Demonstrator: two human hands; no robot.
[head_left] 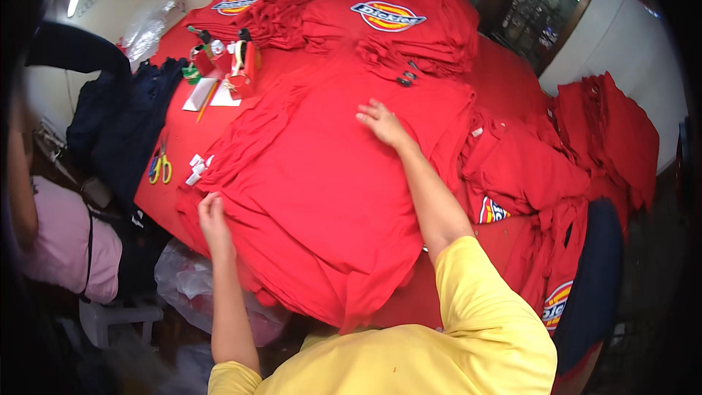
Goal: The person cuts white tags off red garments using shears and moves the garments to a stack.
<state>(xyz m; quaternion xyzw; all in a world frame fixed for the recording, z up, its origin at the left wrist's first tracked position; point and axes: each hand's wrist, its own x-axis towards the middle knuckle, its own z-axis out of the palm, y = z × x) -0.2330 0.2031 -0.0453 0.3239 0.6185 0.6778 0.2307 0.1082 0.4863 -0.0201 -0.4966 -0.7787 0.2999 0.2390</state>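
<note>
A large red T-shirt (pixel 322 168) lies spread over a pile of red shirts on the table in front of me, its lower end hanging over the near edge. My right hand (pixel 384 124) rests open on the upper right part of this shirt, with the fingers stretched. At the pile's left edge is my left hand (pixel 214 225), its fingers extended and slightly bent beside the red cloth; nothing shows in it. White labels (pixel 197 168) stick out just above the left hand. A small black object (pixel 405 79) sits beyond the right hand.
Stacked red shirts with a printed emblem (pixel 390 16) stand at the back; folded red shirts (pixel 523 161) lie right. Yellow-handled scissors (pixel 161 164), a pencil (pixel 208 100) and a tape dispenser (pixel 243 73) are left, near dark garments (pixel 121 128). Another person in pink (pixel 69 238) is at far left.
</note>
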